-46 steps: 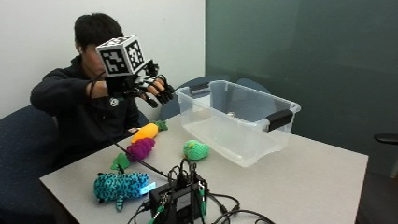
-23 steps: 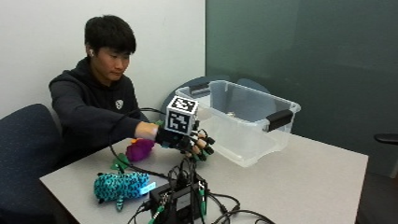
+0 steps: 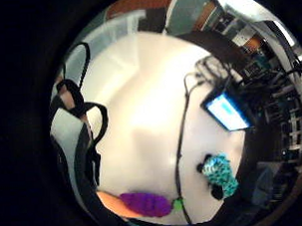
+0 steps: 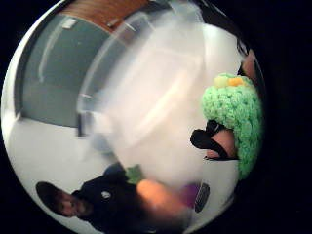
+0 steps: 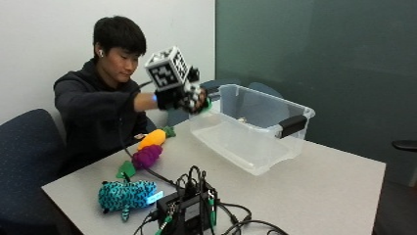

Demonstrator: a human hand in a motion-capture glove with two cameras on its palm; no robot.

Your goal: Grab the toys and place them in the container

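**Green toy held at the container's near rim**

The clear container [image 5: 257, 129] sits toward the far side of the surface [image 5: 326, 191], its open top unobstructed, a black latch on the end facing the camera. Bare surface lies between it and the tangle of cables and electronics [image 5: 192, 208] at the front edge.

The right hand [image 5: 179, 98] is raised above the surface, just beside the container's rim on the person's side. Its fingers [image 4: 219, 141] are curled round a green crocheted toy [image 4: 234, 117], which sits close against the palm; in the outside view only a sliver of green shows at the hand.

Three toys lie on the surface near the person: an orange one [image 5: 151, 139], a purple one [image 5: 147, 156] touching it, and a teal spotted one [image 5: 125, 195] near the front corner.
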